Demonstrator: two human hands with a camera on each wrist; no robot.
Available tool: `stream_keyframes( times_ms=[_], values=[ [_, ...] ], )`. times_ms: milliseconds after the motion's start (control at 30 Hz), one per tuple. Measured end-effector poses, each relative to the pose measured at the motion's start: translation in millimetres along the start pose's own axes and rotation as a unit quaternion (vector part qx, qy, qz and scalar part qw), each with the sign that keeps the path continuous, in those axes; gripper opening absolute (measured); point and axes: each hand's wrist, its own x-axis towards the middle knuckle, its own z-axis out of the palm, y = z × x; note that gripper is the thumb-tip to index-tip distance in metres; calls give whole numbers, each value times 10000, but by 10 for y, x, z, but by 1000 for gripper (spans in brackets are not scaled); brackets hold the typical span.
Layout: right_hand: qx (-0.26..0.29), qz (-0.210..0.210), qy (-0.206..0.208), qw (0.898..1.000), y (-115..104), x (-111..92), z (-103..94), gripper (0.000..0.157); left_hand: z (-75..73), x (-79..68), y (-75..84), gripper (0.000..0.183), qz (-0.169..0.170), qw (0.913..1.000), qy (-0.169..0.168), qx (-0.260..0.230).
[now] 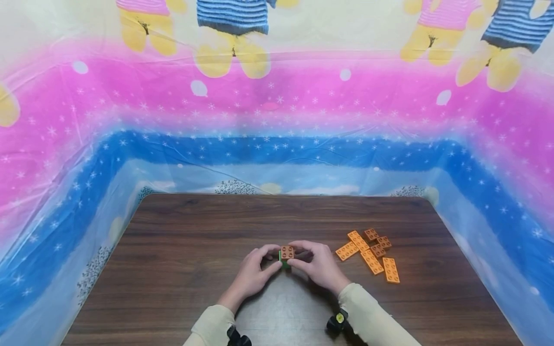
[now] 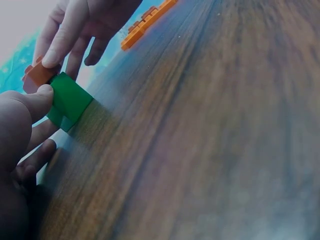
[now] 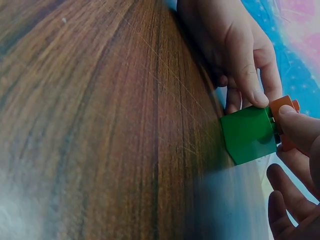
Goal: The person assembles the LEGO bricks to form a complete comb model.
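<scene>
While the left hand point(image 1: 254, 270) and right hand point(image 1: 320, 265) slant inward over the wood-grained counter point(image 1: 182, 250), each grip is narrowed to a pinch: left on a smooth-sided green block point(image 3: 249, 135), mid-counter; right on a square, four-studded brown brick point(image 1: 287, 252) directly above, studs visible between. Farther right: oblong orange bricks point(image 1: 391, 270), studded.

- Head view is bright; pale glare and soft shadows mark the wooden counter point(image 1: 173, 269).
- Wrist views look softer; the left's upper-left corner washes out.
</scene>
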Motion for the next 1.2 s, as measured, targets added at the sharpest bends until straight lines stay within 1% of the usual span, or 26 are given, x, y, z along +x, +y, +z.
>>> stream_keyframes(
  times_ms=[233, 333, 567, 1000, 1200],
  values=[
    [27, 9, -20, 10000, 3, 1, 22, 37, 10, -8, -19, 33, 107, 9999, 32, -50],
    [-46, 9, -7, 10000, 15, 2, 28, 36, 10, -10, -23, 33, 139, 9999, 49, -46],
    [-254, -157, 26, 9996, 22, 5, 35, 36, 3, -8, -23, 34, 57, 10000, 16, -14],
    [-593, -260, 95, 9979, -20, 27, 22, 36, -1, -3, -5, 35, 132, 9998, 57, -105],
    [-613, -287, 28, 9977, -63, 33, 7, 36, 5, 1, -7, 34, 115, 9999, 61, -103]
  ],
)
